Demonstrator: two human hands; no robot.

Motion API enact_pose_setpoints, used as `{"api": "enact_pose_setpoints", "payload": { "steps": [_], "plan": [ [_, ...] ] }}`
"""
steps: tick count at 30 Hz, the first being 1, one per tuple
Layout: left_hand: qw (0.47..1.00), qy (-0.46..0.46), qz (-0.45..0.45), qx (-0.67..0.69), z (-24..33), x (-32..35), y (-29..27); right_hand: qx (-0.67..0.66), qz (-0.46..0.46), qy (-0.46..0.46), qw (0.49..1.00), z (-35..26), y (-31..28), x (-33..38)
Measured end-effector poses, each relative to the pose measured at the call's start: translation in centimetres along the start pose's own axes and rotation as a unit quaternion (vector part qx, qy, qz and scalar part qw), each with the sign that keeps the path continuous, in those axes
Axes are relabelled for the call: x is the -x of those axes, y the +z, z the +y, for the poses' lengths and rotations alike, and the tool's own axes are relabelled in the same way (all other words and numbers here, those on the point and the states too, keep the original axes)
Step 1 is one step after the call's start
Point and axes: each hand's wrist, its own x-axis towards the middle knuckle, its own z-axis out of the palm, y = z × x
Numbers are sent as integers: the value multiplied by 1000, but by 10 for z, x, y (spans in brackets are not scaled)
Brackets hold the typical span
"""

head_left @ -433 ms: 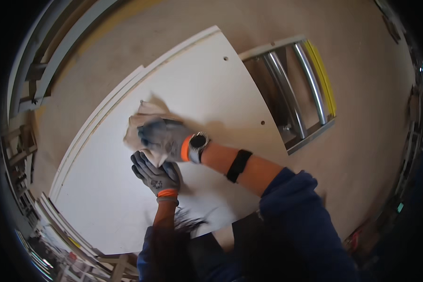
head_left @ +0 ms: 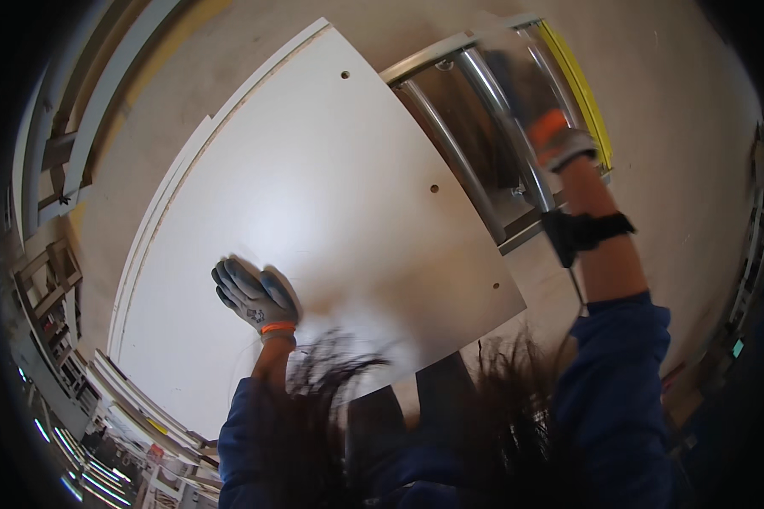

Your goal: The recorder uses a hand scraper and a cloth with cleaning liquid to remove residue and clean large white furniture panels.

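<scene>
My left hand [head_left: 250,293], in a grey glove with an orange cuff, lies flat on a large white panel [head_left: 348,204]. Its fingers are stretched out and it holds nothing. Out to the far right, my right hand [head_left: 526,97] is over the metal rollers of a conveyor section [head_left: 514,144]. Motion smears its gloved fingers. A pale blur [head_left: 502,41] shows just beyond them; whether it is the beige cloth seen earlier I cannot tell. Three small holes run along the panel's right edge, one of them a round hole [head_left: 434,188].
Beneath the top panel, another panel's edge [head_left: 165,191] sticks out along the left. A yellow strip [head_left: 577,89] borders the conveyor's far side. Long pale beams [head_left: 102,110] stand at the upper left, and wooden frames [head_left: 51,280] at the left. Brown floor [head_left: 679,127] spreads to the right.
My right hand has swept from the panel's middle up and right to above the rollers. The beige cloth is gone from the panel. My left hand stays flat on the panel.
</scene>
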Motion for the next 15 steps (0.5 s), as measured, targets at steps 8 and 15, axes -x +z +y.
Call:
{"api": "enact_pose_setpoints", "payload": {
  "steps": [8, 15],
  "plan": [
    [999, -39, -1, -23, -6, 12, 8, -105, -233, -135, 957, -163, -36, 116],
    [999, -32, 23, -2, -5, 12, 8, -261, -393, 257, 843, -159, -80, 455]
  ]
}}
